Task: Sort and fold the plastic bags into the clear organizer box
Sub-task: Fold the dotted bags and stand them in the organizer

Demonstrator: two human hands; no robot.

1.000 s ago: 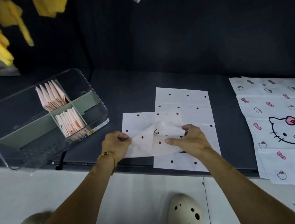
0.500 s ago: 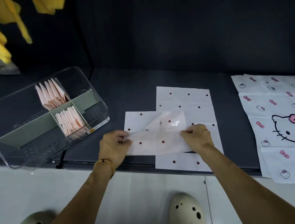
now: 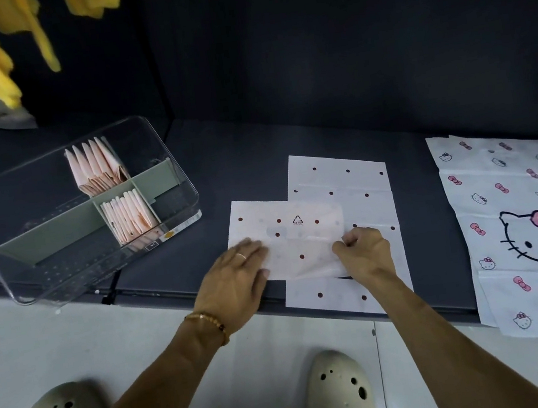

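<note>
Left hand point(image 3: 236, 274) flat, fingers spread, pressing left part of folded dotted bag point(image 3: 295, 238) onto dark surface point(image 3: 244, 162); right hand point(image 3: 365, 250) pinching bag's right edge between curled fingers. Bag overlapping a flat dotted sheet point(image 3: 343, 200) at its 3 o'clock. Clear organizer box point(image 3: 166, 170) at 10 o'clock from bag, folded pink bags point(image 3: 96, 167) upright in two compartments; cat-print bag point(image 3: 522, 220) well apart at 3 o'clock.
</note>
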